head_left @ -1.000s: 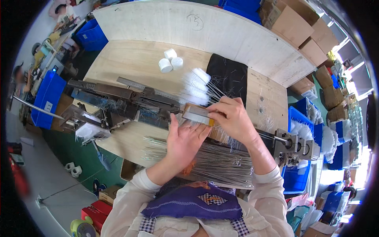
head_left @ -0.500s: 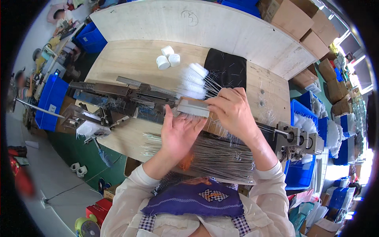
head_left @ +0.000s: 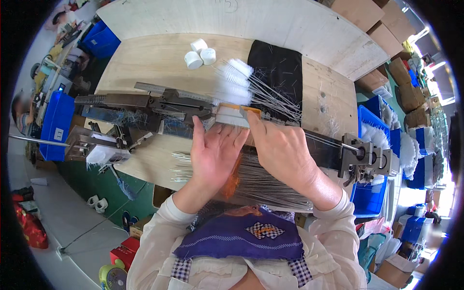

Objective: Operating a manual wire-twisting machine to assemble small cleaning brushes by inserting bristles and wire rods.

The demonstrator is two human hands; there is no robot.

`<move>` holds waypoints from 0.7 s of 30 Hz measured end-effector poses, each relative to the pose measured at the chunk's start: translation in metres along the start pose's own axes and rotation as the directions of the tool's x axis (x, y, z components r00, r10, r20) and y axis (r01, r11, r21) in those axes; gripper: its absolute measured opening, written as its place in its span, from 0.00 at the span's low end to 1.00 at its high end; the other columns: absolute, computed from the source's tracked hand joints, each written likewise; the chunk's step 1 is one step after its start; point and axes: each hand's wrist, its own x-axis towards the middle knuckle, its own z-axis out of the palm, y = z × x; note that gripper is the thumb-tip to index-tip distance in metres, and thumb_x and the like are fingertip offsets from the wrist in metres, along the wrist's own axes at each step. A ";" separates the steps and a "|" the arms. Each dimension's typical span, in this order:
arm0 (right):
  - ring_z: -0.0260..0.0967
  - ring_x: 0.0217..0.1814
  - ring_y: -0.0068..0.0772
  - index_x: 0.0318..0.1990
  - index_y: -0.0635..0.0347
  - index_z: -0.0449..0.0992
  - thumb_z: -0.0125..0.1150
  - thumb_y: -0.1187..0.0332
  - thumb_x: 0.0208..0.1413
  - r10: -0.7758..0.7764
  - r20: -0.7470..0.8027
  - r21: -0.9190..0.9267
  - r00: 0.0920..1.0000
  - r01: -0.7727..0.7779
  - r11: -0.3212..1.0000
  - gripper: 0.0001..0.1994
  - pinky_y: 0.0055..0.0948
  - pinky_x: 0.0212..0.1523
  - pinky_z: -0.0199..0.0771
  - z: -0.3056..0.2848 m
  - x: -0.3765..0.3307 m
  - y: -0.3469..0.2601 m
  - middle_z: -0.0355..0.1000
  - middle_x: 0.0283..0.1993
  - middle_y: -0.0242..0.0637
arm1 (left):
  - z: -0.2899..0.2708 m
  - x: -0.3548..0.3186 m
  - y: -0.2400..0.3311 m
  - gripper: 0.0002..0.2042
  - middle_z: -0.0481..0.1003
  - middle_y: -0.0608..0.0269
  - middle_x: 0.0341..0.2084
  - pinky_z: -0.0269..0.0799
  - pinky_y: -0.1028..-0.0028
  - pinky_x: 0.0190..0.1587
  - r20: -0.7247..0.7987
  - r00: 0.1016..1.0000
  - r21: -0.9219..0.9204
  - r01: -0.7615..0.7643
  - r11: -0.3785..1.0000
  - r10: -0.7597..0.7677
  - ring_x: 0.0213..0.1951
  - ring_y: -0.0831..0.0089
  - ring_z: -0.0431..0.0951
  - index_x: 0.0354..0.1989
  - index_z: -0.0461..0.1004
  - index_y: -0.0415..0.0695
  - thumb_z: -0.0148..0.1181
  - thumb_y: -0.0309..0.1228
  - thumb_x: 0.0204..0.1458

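Note:
My left hand [head_left: 215, 152] is palm up with its fingers stretched out, touching the lower edge of a block of white bristles [head_left: 229, 117]. The bristles lie against an orange-edged wooden piece [head_left: 240, 107] beside the dark metal jig [head_left: 181, 105]. My right hand [head_left: 282, 147] is closed on a flat grey metal strip [head_left: 243, 112], whose end shows above its fingertips at the right end of the bristles. The rest of the strip is hidden by the fingers. Below both hands lies a heap of twisted wire stems [head_left: 270, 186], partly covered by the right forearm.
Finished white brushes [head_left: 237, 82] with wire handles lie beyond the hands, beside a black cloth [head_left: 275, 72]. Three white rolls [head_left: 194, 60] sit at the back. A metal clamp machine [head_left: 365, 157] stands right, near blue bins [head_left: 369, 205]. A bristle holder [head_left: 94, 145] is at left.
My right hand has turned palm down and shifted closer over the bristles, tilting the metal strip upward. My left hand stays under the bristle block. The whole view has shifted slightly.

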 end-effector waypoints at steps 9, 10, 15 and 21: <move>0.75 0.25 0.28 0.47 0.79 0.72 0.57 0.72 0.44 -0.082 0.010 -0.182 0.997 0.083 0.980 0.22 0.24 0.20 0.71 0.001 0.002 0.000 0.74 0.23 0.37 | 0.008 0.003 0.008 0.30 0.65 0.51 0.55 0.56 0.62 0.65 -0.035 0.998 0.083 0.061 0.995 -0.059 0.60 0.60 0.63 0.55 0.62 0.34 0.43 0.53 0.61; 0.75 0.25 0.28 0.47 0.80 0.72 0.57 0.72 0.43 -0.137 -0.014 -0.192 0.991 0.132 0.973 0.22 0.24 0.20 0.70 0.001 0.001 0.001 0.74 0.23 0.38 | 0.007 0.005 0.008 0.26 0.67 0.53 0.52 0.57 0.61 0.65 -0.054 0.998 0.124 0.036 0.992 -0.030 0.59 0.60 0.64 0.53 0.64 0.35 0.45 0.49 0.62; 0.73 0.26 0.41 0.48 0.70 0.67 0.55 0.75 0.49 0.042 -0.024 0.074 0.999 -0.040 0.996 0.17 0.35 0.25 0.73 0.006 -0.030 0.017 0.71 0.28 0.42 | -0.013 0.005 -0.004 0.15 0.68 0.56 0.51 0.62 0.63 0.63 -0.003 1.000 0.161 0.010 0.987 -0.009 0.57 0.63 0.66 0.52 0.66 0.38 0.46 0.34 0.63; 0.71 0.40 0.52 0.45 0.60 0.69 0.61 0.76 0.45 0.195 0.215 0.414 0.957 -0.270 0.869 0.16 0.44 0.39 0.72 0.023 -0.145 0.068 0.71 0.35 0.43 | -0.024 0.004 -0.051 0.17 0.67 0.52 0.52 0.61 0.63 0.63 -0.056 0.996 0.196 -0.057 0.979 0.069 0.56 0.64 0.67 0.54 0.64 0.35 0.52 0.29 0.59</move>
